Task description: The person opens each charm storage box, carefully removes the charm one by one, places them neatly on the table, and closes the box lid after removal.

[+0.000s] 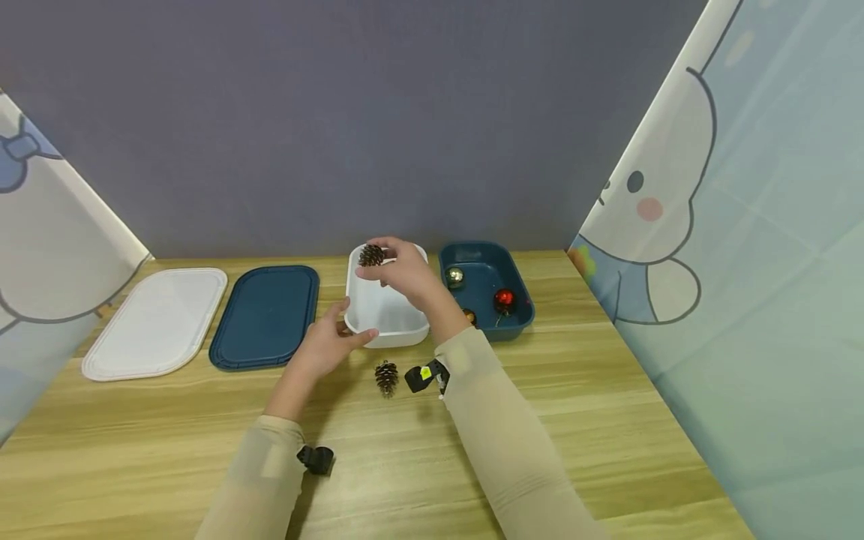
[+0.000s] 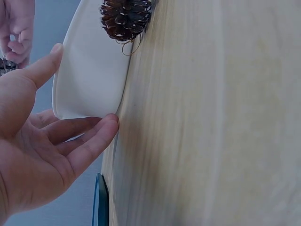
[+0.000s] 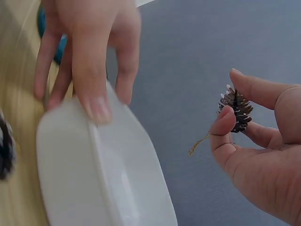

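Three baubles [image 1: 504, 300] sit in the blue tub [image 1: 482, 279]; left hand [image 1: 327, 346] grips white tub [image 1: 390, 309].

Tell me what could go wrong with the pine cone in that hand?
The right hand only pinches the pine cone, so it might slip and drop. Its gold string sticks out and might catch on the white box. The left hand touches the box's corner; pulling it closer might bump the other pine cone on the table.
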Motion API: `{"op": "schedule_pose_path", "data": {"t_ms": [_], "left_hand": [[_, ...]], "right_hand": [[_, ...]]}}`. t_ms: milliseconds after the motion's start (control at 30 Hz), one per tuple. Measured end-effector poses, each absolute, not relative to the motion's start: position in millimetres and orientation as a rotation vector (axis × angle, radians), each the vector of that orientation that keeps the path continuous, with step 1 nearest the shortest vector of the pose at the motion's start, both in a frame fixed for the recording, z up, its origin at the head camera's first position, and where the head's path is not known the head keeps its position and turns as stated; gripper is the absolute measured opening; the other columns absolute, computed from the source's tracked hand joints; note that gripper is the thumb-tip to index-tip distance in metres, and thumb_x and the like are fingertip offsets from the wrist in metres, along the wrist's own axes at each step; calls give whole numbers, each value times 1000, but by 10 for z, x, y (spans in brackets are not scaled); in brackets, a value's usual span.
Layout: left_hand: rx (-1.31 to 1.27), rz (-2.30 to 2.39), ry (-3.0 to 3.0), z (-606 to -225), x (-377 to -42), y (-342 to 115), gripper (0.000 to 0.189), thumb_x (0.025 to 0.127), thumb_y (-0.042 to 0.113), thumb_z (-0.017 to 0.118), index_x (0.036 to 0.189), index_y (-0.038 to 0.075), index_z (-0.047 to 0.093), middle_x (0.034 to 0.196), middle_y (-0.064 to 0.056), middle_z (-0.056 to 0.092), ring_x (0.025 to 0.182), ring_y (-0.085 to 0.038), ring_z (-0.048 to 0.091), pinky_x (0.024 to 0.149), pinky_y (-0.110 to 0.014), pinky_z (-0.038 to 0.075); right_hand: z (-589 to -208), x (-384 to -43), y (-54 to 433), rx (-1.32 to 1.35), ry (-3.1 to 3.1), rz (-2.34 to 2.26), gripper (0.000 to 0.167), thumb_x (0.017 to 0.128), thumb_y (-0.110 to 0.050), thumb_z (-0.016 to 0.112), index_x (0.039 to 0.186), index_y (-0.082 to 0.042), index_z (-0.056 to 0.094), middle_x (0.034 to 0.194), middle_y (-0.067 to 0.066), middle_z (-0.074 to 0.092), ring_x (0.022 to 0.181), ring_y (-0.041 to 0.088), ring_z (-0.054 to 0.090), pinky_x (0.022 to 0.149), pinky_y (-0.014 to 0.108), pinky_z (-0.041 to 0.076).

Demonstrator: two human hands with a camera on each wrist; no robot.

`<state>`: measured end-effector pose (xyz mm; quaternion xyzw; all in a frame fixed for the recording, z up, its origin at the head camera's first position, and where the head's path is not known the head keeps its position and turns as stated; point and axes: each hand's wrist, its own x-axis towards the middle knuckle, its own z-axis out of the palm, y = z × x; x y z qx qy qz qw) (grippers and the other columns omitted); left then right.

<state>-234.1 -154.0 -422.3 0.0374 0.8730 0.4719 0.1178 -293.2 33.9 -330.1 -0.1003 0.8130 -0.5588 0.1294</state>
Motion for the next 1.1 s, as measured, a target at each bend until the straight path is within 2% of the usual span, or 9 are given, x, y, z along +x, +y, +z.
{"op": "schedule_pose_path", "data": {"t_ms": [100,167,333,500,733,967,1100], "left_hand": [[108,1383,2554,-4225,-2342,-1542,103,101,45,73,171,4,10,155,-30,54,143,-42,58,112,-59,52],[107,1384,2553,-4226,-2337,-1541,102,101,44,73,171,4,10,156,-31,54,143,-42,58,112,-59,52],[107,1389,2553,-4222,-2339,-1533,102,102,44,73,171,4,10,156,-30,54,144,-42,57,113,-58,52],[100,1373,2568,-4222,-2344,-1538,102,102,44,72,172,5,9,154,-30,56,142,-42,59,113,-59,52],[102,1384,2557,-4240,-2334,-1542,103,101,44,73,171,4,9,155,-32,54,143,-43,58,113,-59,52],[94,1390,2550,-4225,-2343,-1533,103,101,46,73,172,6,9,158,-32,50,145,-44,55,113,-59,52],[83,1384,2549,-4225,-2335,-1529,104,101,45,74,172,6,9,157,-32,52,144,-44,56,112,-59,53]], "right_hand": [[-3340,-2806,379,-291,2264,-1746,65,96,-24,81,155,-18,54,154,10,53,102,31,66,94,38,56],[-3370,-2715,404,-288,2212,-1823,64,96,-21,81,154,-17,55,152,11,54,93,24,64,88,32,55],[-3404,-2531,449,-300,2149,-1955,61,96,-18,80,152,-17,57,148,12,54,83,17,59,80,29,53],[-3399,-2395,487,-306,2165,-1975,60,95,-16,82,150,-17,58,145,14,56,87,17,63,77,28,53],[-3423,-2215,590,-318,2227,-1940,60,95,-18,82,150,-22,58,150,12,57,86,17,67,81,32,55],[-3457,-2103,753,-340,2281,-1880,61,95,-21,82,151,-27,57,157,10,51,107,19,72,89,36,59],[-3485,-2063,869,-335,2314,-1860,59,96,-18,80,150,-26,58,160,9,50,107,21,72,87,34,59]]}}
